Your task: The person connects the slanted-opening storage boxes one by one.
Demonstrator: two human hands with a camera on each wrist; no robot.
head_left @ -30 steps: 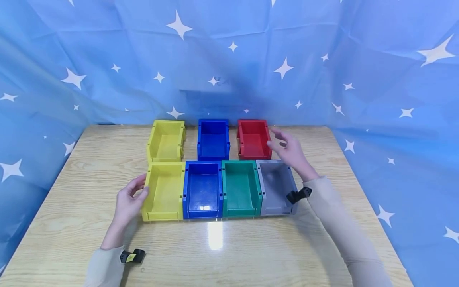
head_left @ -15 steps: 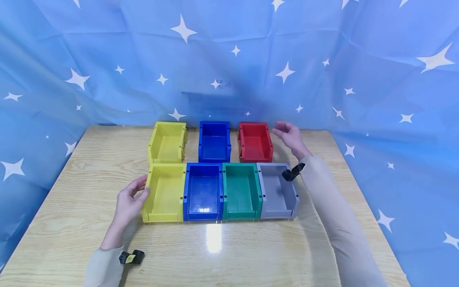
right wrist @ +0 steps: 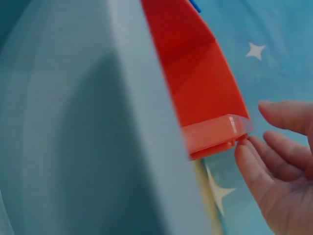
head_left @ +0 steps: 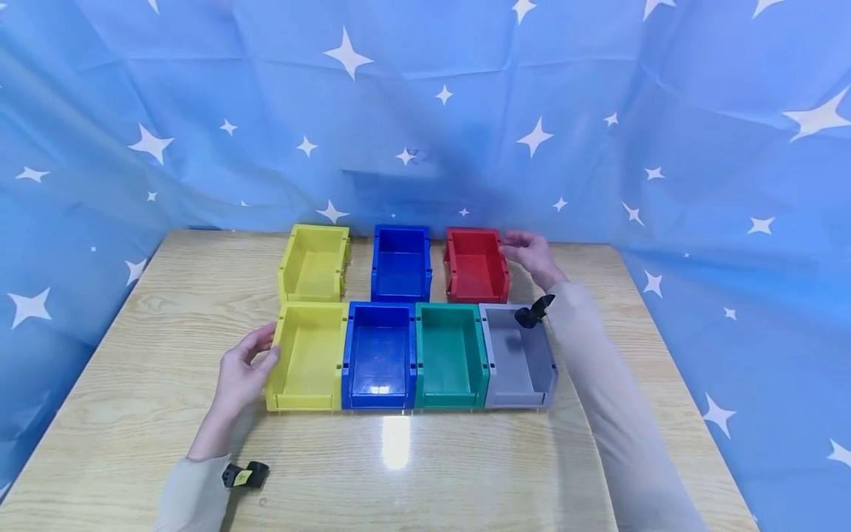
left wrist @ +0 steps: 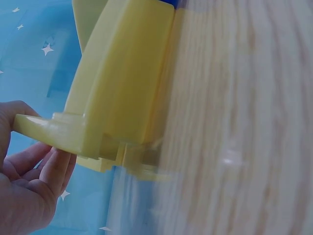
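Note:
Around the left side wall of the front yellow bin [head_left: 309,358], my left hand [head_left: 241,375] holds on, thumb over the wall and fingers on its outer side; the left wrist view shows the yellow wall [left wrist: 68,132] between them. My right hand [head_left: 532,257] is at the right side of the red bin [head_left: 475,262] in the back row. In the right wrist view its fingers are extended, fingertips at the red wall's edge [right wrist: 215,134], with the thumb standing apart from it. Whether the fingertips touch the red bin I cannot tell.
The front row continues with a blue bin [head_left: 380,355], a green bin [head_left: 450,355] and a grey bin [head_left: 517,369], side by side. Behind stand another yellow bin [head_left: 315,262] and a blue bin [head_left: 402,262], spaced apart. A starry blue curtain [head_left: 425,111] borders the wooden table [head_left: 465,473].
My right hand moved from over the red bin's right edge out to its right, then back left against its side. The left hand stays at the front yellow bin.

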